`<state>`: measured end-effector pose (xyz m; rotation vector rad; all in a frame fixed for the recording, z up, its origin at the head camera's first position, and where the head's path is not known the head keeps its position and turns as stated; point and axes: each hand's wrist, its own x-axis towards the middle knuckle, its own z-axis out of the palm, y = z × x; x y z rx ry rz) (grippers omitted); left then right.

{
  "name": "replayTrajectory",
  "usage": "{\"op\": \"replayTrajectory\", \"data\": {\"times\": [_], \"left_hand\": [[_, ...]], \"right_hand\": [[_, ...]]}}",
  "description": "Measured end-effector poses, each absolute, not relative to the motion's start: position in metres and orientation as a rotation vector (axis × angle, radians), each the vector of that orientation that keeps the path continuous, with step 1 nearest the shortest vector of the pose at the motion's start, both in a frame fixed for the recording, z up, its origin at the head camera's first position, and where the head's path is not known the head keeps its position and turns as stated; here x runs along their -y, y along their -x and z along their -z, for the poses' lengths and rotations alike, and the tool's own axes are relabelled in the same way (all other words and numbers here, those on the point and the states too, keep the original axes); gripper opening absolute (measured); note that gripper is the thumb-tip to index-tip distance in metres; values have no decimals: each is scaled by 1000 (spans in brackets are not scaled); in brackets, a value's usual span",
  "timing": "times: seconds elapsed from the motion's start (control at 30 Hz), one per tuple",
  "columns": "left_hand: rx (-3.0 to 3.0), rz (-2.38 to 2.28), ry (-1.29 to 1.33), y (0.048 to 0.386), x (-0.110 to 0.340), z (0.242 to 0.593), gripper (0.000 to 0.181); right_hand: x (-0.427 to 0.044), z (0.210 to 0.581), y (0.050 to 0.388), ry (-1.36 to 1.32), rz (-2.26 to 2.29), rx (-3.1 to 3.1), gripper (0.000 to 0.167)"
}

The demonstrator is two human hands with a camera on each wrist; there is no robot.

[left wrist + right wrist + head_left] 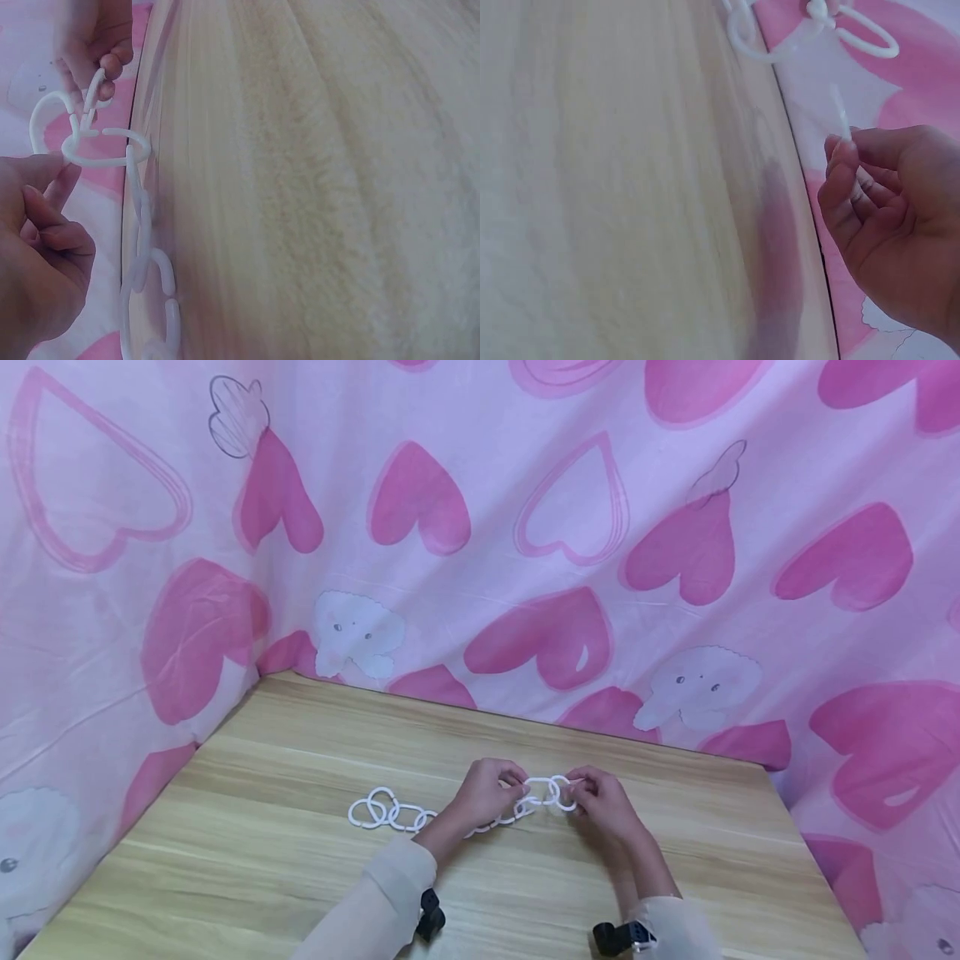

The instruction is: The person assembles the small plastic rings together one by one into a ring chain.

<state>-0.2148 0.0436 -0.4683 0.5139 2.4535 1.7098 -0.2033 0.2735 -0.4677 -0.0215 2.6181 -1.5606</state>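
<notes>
A chain of white plastic links point(392, 814) lies across the table, its left part flat on the wood and its right end lifted. With thumb and fingers, my left hand point(486, 792) pinches a link point(105, 161) near the raised end. My right hand point(606, 806) pinches another white link point(844, 124) between thumb and forefinger, just right of the left hand. Small gaps show in the sides of some links in the left wrist view. Behind my left forearm, the middle of the chain is hidden. Whether the right hand's link is fully hooked in, I cannot tell.
The wooden table point(285, 752) reaches back to a pink cloth with hearts point(420, 497), which hangs behind it and along the left side. Black wrist cameras point(431, 917) sit at both cuffs.
</notes>
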Motion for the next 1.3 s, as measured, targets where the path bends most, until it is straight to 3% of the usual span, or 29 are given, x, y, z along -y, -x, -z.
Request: {"op": "replayTrajectory", "data": {"times": [0.13, 0.63, 1.3], "left_hand": [[-2437, -1728, -478, 215, -43, 468, 7], [-2451, -1752, -450, 215, -45, 465, 5], [-2458, -1749, -449, 212, -45, 466, 4]], "right_hand": [[-271, 468, 196, -48, 1729, -2448, 32], [-260, 475, 192, -59, 1906, -2189, 35], [-263, 480, 186, -148, 2061, -2001, 15]]}}
